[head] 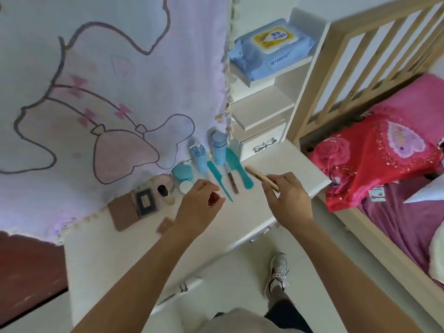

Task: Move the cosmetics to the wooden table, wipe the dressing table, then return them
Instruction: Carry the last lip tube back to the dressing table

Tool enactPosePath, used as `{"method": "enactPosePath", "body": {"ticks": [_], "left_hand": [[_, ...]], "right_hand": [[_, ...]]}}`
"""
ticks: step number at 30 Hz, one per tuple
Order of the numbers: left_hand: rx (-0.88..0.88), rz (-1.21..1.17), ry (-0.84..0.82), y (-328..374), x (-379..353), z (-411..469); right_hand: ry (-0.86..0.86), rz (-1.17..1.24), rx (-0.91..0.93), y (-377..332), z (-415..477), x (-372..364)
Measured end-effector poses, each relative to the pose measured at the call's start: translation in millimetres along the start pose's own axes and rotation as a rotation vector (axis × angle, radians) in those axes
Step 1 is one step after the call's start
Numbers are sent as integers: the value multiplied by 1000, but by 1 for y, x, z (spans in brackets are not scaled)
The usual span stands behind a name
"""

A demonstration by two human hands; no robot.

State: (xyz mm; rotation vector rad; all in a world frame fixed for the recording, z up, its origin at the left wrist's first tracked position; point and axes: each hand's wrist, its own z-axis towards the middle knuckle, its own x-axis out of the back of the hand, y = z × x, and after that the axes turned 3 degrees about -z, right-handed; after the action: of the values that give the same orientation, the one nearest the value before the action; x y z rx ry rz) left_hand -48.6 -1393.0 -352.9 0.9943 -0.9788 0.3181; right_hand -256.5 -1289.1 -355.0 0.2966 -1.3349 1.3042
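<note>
Cosmetics [183, 176]: set out in a row on white dressing table [283, 164], along back edge, against hanging cloth.

- L hand [199, 204]: over table front, fingertips pinching small red item [213, 197]; what it is, can't tell.
- R hand [287, 200]: fingers curled round tan wooden stick-like piece [258, 176], held above the top near its R end, far end pointing to table back.
- Btw the hands, on the top: teal tail comb [219, 181], slim brown tube [232, 183], teal wide-tooth comb [239, 170]. Side by side, handles toward person.
- Behind combs: blue pump bottle [199, 156], blue capped bottle [219, 147]. Both upright, just beside each other.
- L of those: teal jar [180, 171], w/ small white round pot [186, 187] just in front. Then pink round compact [165, 181], dark brush head [162, 190], and dark palette [145, 203] touching brown flat case [121, 215]. Small brown square [164, 225] lies apart, nearer front edge.
- Surface: cream-white, matte; metal handle [183, 287] on front face.
- Room, rear: lilac cloth [108, 80] w/ cartoon outline and pink bows behind table. White stepped shelf unit [264, 102] at R rear, blue wet-wipe pack [271, 49] on upper shelf, small drawer [264, 144] w/ bow handle at base.
- Room, R side: wooden bed frame [336, 80], red floral quilt [384, 155] on it.
- Floor [228, 272]: pale; one grey trainer [278, 272] on it.
</note>
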Motion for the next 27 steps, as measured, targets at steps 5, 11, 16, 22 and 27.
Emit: {"method": "enactPosePath", "body": {"ticks": [5, 11, 16, 22, 27], "left_hand": [[209, -3, -48, -4, -59, 43], [529, -24, 0, 3, -101, 64], [600, -21, -48, -8, -131, 61], [557, -51, -127, -39, -153, 50], [437, -59, -156, -60, -163, 50]], "right_hand": [[-263, 13, 79, 53, 76, -52], [-594, -15, 191, 85, 138, -94], [-683, -59, 197, 93, 142, -131], [-655, -96, 84, 94, 106, -157], [-724, -92, 20, 92, 90, -173]]}}
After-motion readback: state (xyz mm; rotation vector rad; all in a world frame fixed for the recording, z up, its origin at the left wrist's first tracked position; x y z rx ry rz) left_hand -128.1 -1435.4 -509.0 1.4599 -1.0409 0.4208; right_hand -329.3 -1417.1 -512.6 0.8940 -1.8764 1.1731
